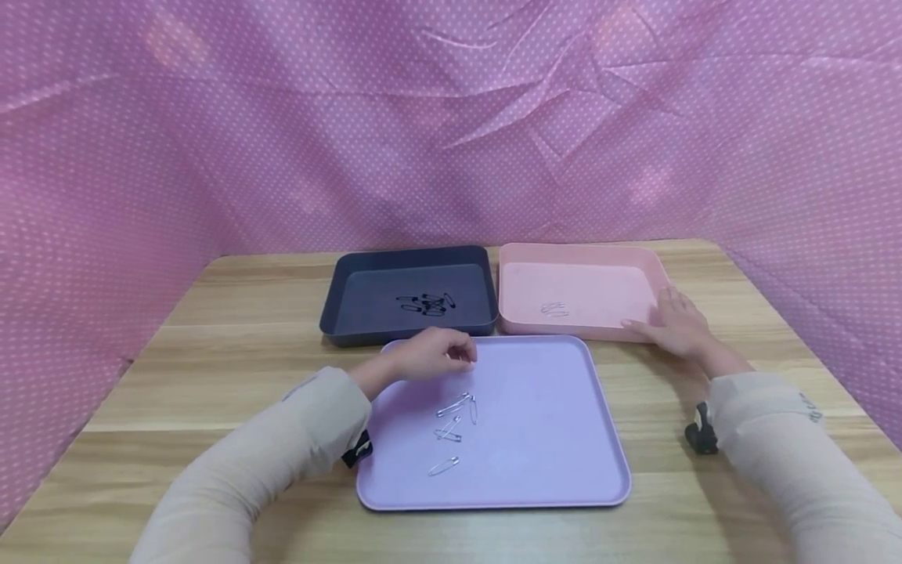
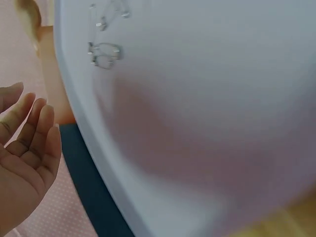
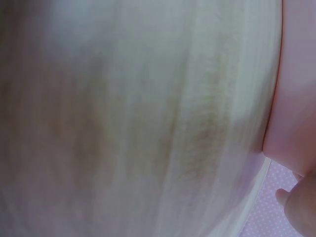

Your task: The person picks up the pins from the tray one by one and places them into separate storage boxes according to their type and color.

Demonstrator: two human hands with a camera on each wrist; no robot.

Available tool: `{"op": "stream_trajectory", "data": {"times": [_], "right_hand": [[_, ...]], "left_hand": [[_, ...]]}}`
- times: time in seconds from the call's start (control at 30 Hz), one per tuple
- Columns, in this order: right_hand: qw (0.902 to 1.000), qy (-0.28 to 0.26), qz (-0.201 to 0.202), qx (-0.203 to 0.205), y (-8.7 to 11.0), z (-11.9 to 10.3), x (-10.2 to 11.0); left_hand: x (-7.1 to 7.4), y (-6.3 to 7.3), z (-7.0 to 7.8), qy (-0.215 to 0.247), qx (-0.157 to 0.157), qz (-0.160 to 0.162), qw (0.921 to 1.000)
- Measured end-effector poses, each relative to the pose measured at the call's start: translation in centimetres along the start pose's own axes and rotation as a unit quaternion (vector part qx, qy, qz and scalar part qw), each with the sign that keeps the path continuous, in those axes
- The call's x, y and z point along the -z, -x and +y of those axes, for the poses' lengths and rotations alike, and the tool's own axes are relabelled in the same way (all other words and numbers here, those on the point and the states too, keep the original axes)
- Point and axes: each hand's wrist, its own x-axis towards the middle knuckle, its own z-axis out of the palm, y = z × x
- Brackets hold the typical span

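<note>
My left hand hovers over the far left part of a lilac tray. In the left wrist view its fingers are loosely bent, with nothing between them. Several silver safety pins lie on the lilac tray, nearer to me than this hand. At the front right corner of a pink tray, my right hand rests against the rim, thumb along the front and fingers over the right side. A few silver safety pins lie inside the pink tray.
A dark grey tray holding several black safety pins stands left of the pink one, behind the lilac tray. All three sit on a wooden table. A pink dotted cloth hangs around the back and sides.
</note>
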Motion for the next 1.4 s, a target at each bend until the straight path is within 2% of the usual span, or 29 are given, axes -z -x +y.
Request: {"op": "stream_trajectory", "data": {"times": [0.2,0.43,0.57,0.77,1.4], "right_hand": [[1.0,0.0,-0.007,-0.002,0.0,-0.1,0.1],[0.9999,-0.006,-0.007,-0.005,0.0,-0.1,0.0],[0.9999,-0.006,-0.01,-0.004,0.0,-0.1,0.0],[0.9999,-0.003,-0.01,-0.005,0.1,-0.1,0.0],[1.0,-0.003,-0.001,0.002,-0.1,0.1,0.0]], "left_hand": [[-0.7,0.9,-1.1,-0.004,-0.006,-0.017,0.9998],[-2.0,1.0,-1.7,-0.013,0.015,-0.036,0.9992],[-2.4,1.1,-1.5,-0.036,0.039,-0.029,0.9982],[-2.7,1.0,-1.0,-0.08,0.059,-0.011,0.995],[-2.8,1.2,-0.5,-0.139,0.078,-0.002,0.9872]]}}
